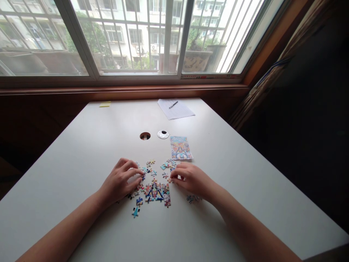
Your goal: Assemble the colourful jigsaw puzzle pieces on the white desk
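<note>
A partly joined jigsaw puzzle [157,193] with a dark blue figure lies on the white table. To its upper left, my left hand [124,179] has thumb and forefinger closed around a small dark blue puzzle piece [143,176]. My right hand [191,179] is at the upper right of the joined part, its fingertips pinched at a small light-coloured puzzle piece [169,180]. Loose pieces [148,170] lie between the hands. A blue piece [139,201] and a turquoise piece [135,211] sit at the lower left. Other pieces [194,198] are partly under my right wrist.
A colourful picture sheet [181,147] lies beyond my right hand. Farther back are a cable hole [145,136], a round silver grommet [163,134], and paper [180,111] with a pen [173,104] on it. A yellow note [105,104] lies at the far left edge.
</note>
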### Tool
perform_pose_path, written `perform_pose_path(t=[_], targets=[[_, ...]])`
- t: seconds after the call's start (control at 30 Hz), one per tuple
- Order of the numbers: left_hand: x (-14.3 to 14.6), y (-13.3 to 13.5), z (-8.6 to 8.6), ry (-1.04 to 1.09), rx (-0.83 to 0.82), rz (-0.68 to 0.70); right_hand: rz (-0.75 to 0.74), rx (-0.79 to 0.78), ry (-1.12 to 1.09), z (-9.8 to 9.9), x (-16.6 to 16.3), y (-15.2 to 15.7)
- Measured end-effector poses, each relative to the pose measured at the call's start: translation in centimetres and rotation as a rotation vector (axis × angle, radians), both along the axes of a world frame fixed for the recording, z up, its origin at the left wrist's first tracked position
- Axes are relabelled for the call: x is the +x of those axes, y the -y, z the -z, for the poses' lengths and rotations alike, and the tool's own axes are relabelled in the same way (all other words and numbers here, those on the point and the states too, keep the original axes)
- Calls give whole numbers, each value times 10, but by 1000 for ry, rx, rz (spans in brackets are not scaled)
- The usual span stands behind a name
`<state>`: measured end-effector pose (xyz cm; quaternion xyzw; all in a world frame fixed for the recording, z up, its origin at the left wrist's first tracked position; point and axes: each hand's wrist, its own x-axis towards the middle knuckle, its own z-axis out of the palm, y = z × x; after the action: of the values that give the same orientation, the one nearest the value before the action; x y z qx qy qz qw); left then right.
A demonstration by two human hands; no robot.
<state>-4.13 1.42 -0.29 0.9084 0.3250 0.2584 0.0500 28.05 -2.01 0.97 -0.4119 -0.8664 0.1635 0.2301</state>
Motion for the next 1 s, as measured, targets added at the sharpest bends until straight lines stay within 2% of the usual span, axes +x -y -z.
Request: perform_pose_path(t=[0.67, 1.0], targets=[[-5, -5, 8, 10, -57, 13, -18, 29, 6, -4, -2, 2], [-4, -3, 4, 14, -61, 20, -25, 32, 11, -6, -4, 3]])
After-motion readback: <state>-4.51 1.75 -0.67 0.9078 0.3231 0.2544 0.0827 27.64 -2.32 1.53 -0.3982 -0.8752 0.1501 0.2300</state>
